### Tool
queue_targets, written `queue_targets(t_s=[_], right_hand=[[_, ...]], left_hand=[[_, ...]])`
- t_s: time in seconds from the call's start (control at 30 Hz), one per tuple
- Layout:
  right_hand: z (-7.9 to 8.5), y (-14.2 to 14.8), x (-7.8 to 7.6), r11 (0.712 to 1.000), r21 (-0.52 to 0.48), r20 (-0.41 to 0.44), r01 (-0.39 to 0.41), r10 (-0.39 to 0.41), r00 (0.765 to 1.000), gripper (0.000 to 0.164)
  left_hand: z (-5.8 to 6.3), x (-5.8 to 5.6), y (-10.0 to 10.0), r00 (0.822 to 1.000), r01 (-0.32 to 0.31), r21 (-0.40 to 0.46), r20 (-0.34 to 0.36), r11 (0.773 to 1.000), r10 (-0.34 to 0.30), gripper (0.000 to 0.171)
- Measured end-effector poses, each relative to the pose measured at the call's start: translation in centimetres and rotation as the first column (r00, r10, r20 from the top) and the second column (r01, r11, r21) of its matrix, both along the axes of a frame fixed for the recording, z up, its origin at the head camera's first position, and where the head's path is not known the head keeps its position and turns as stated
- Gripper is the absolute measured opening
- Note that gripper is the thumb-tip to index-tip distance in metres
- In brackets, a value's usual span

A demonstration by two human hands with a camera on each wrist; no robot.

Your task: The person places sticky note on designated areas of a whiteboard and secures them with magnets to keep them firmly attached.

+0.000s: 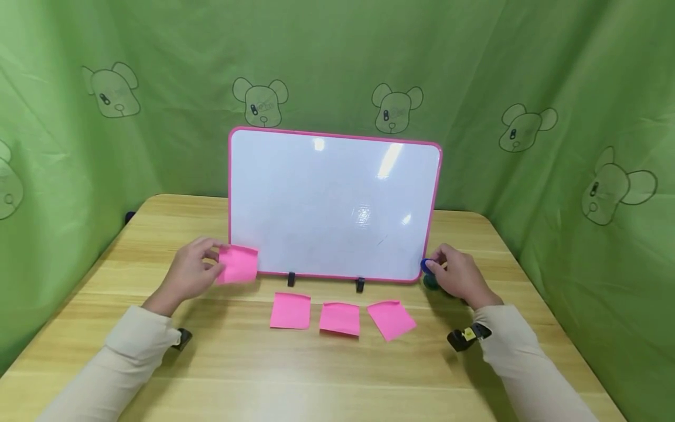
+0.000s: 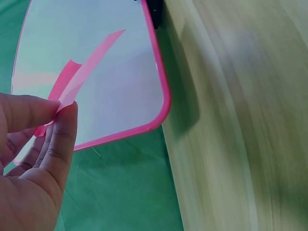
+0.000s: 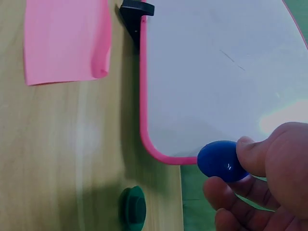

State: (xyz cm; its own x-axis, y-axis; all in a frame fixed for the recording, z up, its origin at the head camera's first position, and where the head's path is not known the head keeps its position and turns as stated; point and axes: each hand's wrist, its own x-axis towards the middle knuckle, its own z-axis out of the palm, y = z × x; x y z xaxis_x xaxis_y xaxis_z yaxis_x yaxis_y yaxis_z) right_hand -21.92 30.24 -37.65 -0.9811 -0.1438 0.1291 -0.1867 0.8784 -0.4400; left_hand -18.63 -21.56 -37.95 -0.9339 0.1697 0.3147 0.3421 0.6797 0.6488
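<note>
A pink sticky note (image 1: 239, 265) is pinched between the thumb and fingers of my left hand (image 1: 191, 271), in front of the lower left corner of a pink-framed whiteboard (image 1: 316, 199). In the left wrist view the note (image 2: 72, 84) looks bent lengthwise. My right hand (image 1: 460, 274) holds a round blue magnet (image 3: 221, 161) between thumb and fingers, by the board's lower right corner. Below it a green magnet (image 3: 135, 208) is on the table. Three more pink notes, left (image 1: 290, 310), middle (image 1: 340, 319) and right (image 1: 392, 320), lie before the board.
Two black feet (image 1: 291, 279) prop the whiteboard upright on the wooden table (image 1: 316, 375). Green curtains (image 1: 337, 53) with mouse-head drawings hang behind and on both sides. A black wrist camera (image 1: 469, 336) sits under the right sleeve.
</note>
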Motion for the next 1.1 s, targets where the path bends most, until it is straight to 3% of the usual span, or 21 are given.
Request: queue_targets(t_s=[0.23,1.1], right_hand=[[0.6,-0.6,-0.2,0.999,-0.041,-0.035,-0.011,0.009,0.999,0.016],[2.9,-3.6,-1.6,0.993,-0.105,-0.001,-0.051,0.051,0.999,0.022]], left_hand=[[0.4,-0.5,0.3,1.000,-0.023,0.014,0.010,1.000,0.023,0.035],[2.0,-1.7,1.2,0.999,-0.009,0.067,-0.048,0.998,0.012,0.038]])
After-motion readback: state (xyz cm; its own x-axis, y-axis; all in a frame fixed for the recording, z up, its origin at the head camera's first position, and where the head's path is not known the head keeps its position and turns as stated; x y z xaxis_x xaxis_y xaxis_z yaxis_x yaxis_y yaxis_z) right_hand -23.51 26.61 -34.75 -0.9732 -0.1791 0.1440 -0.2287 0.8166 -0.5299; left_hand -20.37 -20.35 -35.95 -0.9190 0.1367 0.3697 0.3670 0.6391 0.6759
